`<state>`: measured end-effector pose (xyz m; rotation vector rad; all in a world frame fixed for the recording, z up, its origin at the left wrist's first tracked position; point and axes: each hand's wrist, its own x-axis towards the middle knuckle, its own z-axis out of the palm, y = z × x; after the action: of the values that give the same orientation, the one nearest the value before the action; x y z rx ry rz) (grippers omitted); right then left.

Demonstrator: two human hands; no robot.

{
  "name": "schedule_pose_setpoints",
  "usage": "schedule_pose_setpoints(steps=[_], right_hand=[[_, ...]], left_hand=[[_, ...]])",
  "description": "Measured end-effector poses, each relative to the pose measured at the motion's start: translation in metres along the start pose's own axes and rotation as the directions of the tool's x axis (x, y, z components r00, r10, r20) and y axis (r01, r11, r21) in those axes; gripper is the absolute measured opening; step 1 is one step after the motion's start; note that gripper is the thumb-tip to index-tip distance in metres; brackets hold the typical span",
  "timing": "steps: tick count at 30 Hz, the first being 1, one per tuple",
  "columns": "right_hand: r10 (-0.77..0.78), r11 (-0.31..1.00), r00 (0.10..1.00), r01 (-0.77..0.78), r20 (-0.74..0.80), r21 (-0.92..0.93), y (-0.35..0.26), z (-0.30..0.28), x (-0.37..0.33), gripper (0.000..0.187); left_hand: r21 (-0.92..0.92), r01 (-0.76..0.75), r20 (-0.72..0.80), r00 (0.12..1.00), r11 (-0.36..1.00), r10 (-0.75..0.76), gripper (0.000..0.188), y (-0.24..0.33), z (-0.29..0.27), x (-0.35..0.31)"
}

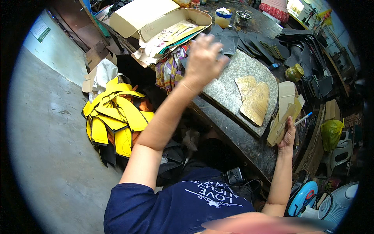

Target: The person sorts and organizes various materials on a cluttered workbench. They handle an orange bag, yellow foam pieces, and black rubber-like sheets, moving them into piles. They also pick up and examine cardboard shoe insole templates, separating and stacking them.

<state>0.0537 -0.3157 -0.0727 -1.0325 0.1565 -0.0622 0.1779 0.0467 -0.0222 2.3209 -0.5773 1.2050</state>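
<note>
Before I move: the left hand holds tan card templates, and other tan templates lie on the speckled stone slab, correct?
Not quite: in the head view, the right hand holds the tan card templates; other tan templates do lie on the speckled stone slab.

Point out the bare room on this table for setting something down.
The grey slab is bare left of the tan patterns lying on it. Dark tabletop is free between the slab and the right forearm. Crowded: the far side, with black pieces and an open box.
</note>
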Motion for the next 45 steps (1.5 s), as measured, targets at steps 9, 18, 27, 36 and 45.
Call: schedule_pose_setpoints(steps=[9, 18, 27, 36, 45], right_hand=[[-0.023, 0.999, 0.999, 0.024, -0.031, 0.033, 0.001, -0.003, 0.003, 0.044], [-0.05, 0.999, 0.996, 0.05, -0.076, 0.008, 0.001, 0.0, 0.0, 0.044], [-0.018, 0.999, 0.998, 0.019, -0.052, 0.026, 0.001, -0.013, 0.003, 0.044], [-0.038, 0.999, 0.99, 0.035, -0.133, -0.024, 0.002, -0.012, 0.002, 0.046], [-0.057, 0.998, 0.992, 0.054, -0.112, -0.027, 0.002, -0.009, 0.001, 0.044]], left_hand=[[0.072, 0.519, 0.492, 0.724, 0.852, -0.483, 0.064, -0.165, -0.016, 0.026], [0.251, 0.307, 0.482, 0.783, 0.918, -0.394, 0.034, -0.213, -0.014, 0.059], [0.624, 0.108, 0.402, 0.805, 0.774, -0.436, 0.042, -0.214, -0.027, 0.061], [0.339, 0.208, 0.664, 0.638, 0.917, -0.39, 0.046, -0.227, 0.011, 0.065], [0.426, -0.015, 0.641, 0.711, 0.905, -0.289, 0.032, -0.228, 0.028, 0.062]])
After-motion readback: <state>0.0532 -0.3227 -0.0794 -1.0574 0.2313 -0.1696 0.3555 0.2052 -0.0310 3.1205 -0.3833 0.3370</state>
